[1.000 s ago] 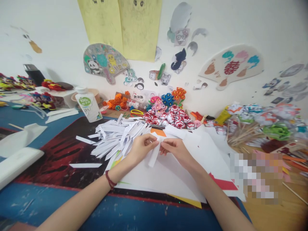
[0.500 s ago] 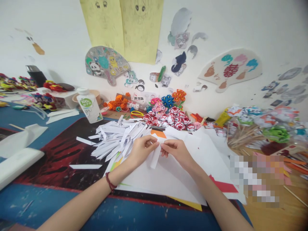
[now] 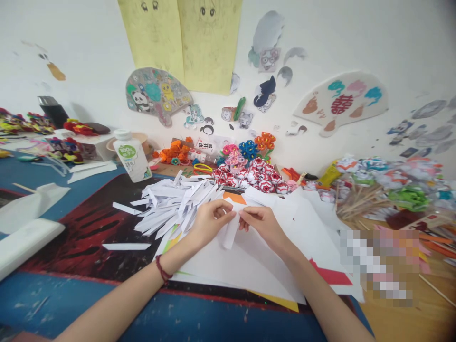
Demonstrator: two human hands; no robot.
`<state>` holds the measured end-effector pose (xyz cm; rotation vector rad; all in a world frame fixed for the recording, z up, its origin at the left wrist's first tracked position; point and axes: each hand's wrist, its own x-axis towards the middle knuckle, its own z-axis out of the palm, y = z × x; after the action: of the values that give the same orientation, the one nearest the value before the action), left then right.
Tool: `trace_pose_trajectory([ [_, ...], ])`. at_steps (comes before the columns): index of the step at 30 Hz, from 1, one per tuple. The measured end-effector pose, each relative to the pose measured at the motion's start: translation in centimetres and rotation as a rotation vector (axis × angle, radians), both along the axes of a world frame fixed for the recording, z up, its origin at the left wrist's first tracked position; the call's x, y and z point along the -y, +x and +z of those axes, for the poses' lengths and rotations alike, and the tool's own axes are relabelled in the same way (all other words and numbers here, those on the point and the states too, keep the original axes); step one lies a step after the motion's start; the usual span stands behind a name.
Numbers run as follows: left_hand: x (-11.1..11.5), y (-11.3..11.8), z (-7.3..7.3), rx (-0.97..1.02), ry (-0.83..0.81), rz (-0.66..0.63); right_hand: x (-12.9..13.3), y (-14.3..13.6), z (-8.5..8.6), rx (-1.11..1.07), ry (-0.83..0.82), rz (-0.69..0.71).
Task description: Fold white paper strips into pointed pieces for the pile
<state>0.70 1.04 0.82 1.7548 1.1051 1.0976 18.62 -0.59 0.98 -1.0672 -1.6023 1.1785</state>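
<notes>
- The blue desk [image 3: 71, 304] carries a black-and-red flat mat [image 3: 131, 266].
- Large white paper sheets [image 3: 260, 266] lie overlapped on it, beneath both hands.
- A loose heap of white folded paper strips [image 3: 171, 204] spreads to the left of the sheets, nearer the left hand [image 3: 210, 221] than the right hand [image 3: 261, 223].
- The 2 hands face each other above the sheets; each grip is narrow, thumb and fingers pinched on the same paper.
- 1 white plastic bottle with a green-and-white label [image 3: 131, 154] stands behind the heap, capped; its contents cannot be told.
- 1 narrow white paper strip [image 3: 231, 235] hangs between the hands, its far end in both grips, its long axis running toward the wearer and slightly left.
</notes>
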Motion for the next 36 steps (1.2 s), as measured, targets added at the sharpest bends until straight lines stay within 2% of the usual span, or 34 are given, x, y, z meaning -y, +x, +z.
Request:
trace_pose_trajectory([
  [11, -0.04, -0.07, -0.07, 0.054, 0.04, -0.026, 0.13, -0.06, 0.35, -0.01, 0.0, 0.004],
  [16, 0.31, -0.16, 0.37, -0.04, 0.229, -0.003, 0.21, -0.04, 0.33, 0.007, 0.007, 0.012],
  [20, 0.59, -0.25, 0.42, -0.109, 0.356, -0.04, 0.03, 0.13, 0.03, -0.016, 0.014, 0.026],
  [25, 0.52, -0.28, 0.36, -0.115, 0.349, -0.028, -0.21, 0.31, -0.18, -0.034, -0.002, 0.066],
  [36, 0.41, -0.3, 0.21, -0.093, 0.353, -0.041, -0.19, 0.21, -0.16, -0.058, -0.019, 0.059],
])
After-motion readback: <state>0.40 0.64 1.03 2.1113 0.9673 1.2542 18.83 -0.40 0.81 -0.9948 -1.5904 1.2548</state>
